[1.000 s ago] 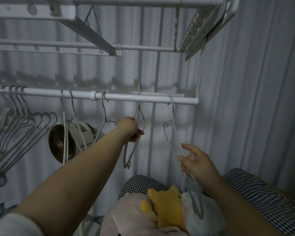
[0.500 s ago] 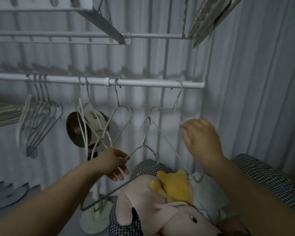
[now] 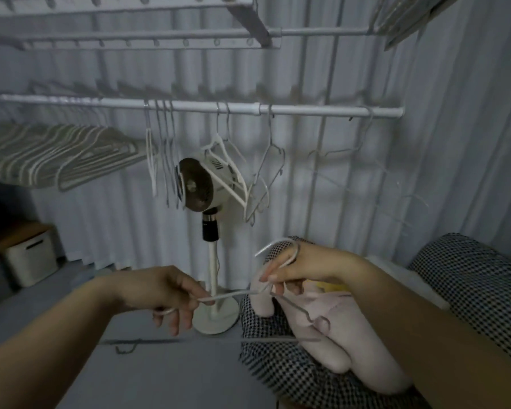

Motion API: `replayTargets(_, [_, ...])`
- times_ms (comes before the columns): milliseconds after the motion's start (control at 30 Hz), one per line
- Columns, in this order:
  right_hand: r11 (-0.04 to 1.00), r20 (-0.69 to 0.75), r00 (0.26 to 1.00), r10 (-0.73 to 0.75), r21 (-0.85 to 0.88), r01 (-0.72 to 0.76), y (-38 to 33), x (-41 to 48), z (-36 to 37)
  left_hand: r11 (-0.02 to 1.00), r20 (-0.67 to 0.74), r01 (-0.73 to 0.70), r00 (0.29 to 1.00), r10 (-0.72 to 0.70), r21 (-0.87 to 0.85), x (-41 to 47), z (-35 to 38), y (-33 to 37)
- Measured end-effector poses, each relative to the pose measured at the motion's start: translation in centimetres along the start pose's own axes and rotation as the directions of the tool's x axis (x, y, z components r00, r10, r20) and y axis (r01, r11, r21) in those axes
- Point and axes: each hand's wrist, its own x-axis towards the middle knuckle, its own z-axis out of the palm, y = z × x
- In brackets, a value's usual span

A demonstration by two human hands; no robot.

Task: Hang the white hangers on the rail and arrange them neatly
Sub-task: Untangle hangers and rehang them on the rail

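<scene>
White hanger (image 3: 233, 294) pinched by left hand (image 3: 160, 290) and right hand (image 3: 307, 267), below rail (image 3: 307, 109).

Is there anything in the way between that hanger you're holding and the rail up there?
Nothing solid. The left hand and right hand hold the hanger low; above, the rail is bare between one hung hanger and a blurred hanger near its end. The fan stands further left.
</scene>
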Motion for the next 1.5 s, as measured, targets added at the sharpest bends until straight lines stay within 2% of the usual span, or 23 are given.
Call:
replayTargets(67, [0.999,0.012,1.000,-0.013,0.040,0.012,-0.7,-1.0,1.8,1.000,-0.047,0.013,0.999,-0.014,-0.020,-1.3,0.6,-0.9])
replayTargets(100, [0.999,-0.002,1.000,-0.019,0.045,0.019,-1.1,-1.6,2.5,1.000,-0.105,0.016,0.994,-0.013,0.023,-1.6,0.9,-1.2])
replayTargets(167, [1.000,-0.067,0.998,-0.018,0.010,0.019,-1.5,-2.5,3.8,0.973,-0.291,0.078,0.957,-0.011,0.219,-1.4,1.5,-2.3])
replayTargets(200, [1.000,-0.106,0.994,-0.009,-0.023,0.007,-1.6,-3.0,4.3,0.951,-0.428,0.127,0.904,0.006,0.282,-1.1,1.9,-2.7])
replayTargets(267, [0.994,-0.183,0.983,-0.001,-0.104,-0.018,-1.9,-3.8,5.6,0.961,-0.655,0.150,0.755,0.041,0.234,-0.8,3.1,-3.1])
replayTargets(300, [0.990,-0.230,0.973,-0.010,-0.142,-0.023,-2.1,-4.2,6.1,0.978,-0.715,0.112,0.698,0.051,0.179,-0.7,3.8,-3.2])
replayTargets(333, [0.984,-0.288,0.957,-0.025,-0.176,-0.027,-2.3,-4.6,6.5,0.989,-0.735,0.074,0.676,0.045,0.129,-0.7,4.6,-3.1])
replayTargets(400, [0.976,-0.405,0.913,-0.044,-0.214,-0.048,-2.6,-5.2,6.8,0.998,-0.709,0.011,0.704,0.038,0.065,-0.4,6.3,-2.9])
replayTargets(500, [0.983,-0.525,0.851,0.011,-0.151,-0.107,-2.7,-5.9,6.4,0.992,-0.567,-0.121,0.816,0.114,0.026,-0.6,9.2,-1.7])
replayTargets(600, [0.985,-0.590,0.805,0.068,-0.089,-0.149,-2.7,-6.5,5.8,0.939,-0.367,-0.267,0.913,0.175,-0.215,-1.1,11.2,0.6])
replayTargets(667, [0.980,-0.600,0.796,0.087,-0.090,-0.175,-3.0,-6.7,5.5,0.898,-0.223,-0.274,0.953,0.205,-0.345,-1.5,12.1,2.6])
replayTargets(733, [0.970,-0.606,0.789,0.100,-0.117,-0.212,-3.4,-7.0,5.3,0.882,-0.106,-0.262,0.965,0.240,-0.392,-1.7,12.9,4.5])
replayTargets(767, [0.968,-0.615,0.782,0.096,-0.125,-0.217,-3.5,-7.0,5.0,0.881,-0.091,-0.269,0.963,0.254,-0.389,-1.5,13.1,5.3])
replayTargets(900, [0.983,-0.657,0.753,0.037,-0.113,-0.146,-3.3,-7.3,3.7,0.876,-0.173,-0.285,0.957,0.234,-0.389,-0.3,13.4,6.9])
replayTargets(1033, [0.987,-0.656,0.755,-0.010,-0.128,-0.098,-2.2,-6.9,1.5,0.831,-0.287,-0.332,0.933,0.219,-0.445,1.0,12.2,8.1])
replayTargets(1133, [0.984,-0.714,0.700,-0.037,-0.148,-0.100,-1.7,-6.8,-0.8,0.804,-0.338,-0.360,0.917,0.212,-0.473,2.6,10.4,8.8])
replayTargets(1267, [0.883,-0.854,0.484,-0.190,-0.364,-0.295,-1.0,-6.7,-5.6,0.785,-0.379,-0.395,0.898,0.222,-0.477,5.4,8.1,10.8])
replayTargets(1333, [0.803,-0.875,0.423,-0.234,-0.419,-0.423,-0.6,-6.5,-8.3,0.760,-0.421,-0.432,0.878,0.230,-0.486,7.0,6.9,12.5])
replayTargets(1400, [0.787,-0.894,0.407,-0.188,-0.385,-0.482,-0.1,-6.3,-10.8,0.738,-0.468,-0.474,0.850,0.241,-0.481,8.9,5.3,14.4])
replayTargets(1500, [0.816,-0.879,0.476,-0.043,-0.305,-0.490,1.2,-5.4,-13.8,0.748,-0.543,-0.509,0.805,0.239,-0.425,11.9,2.9,16.9])
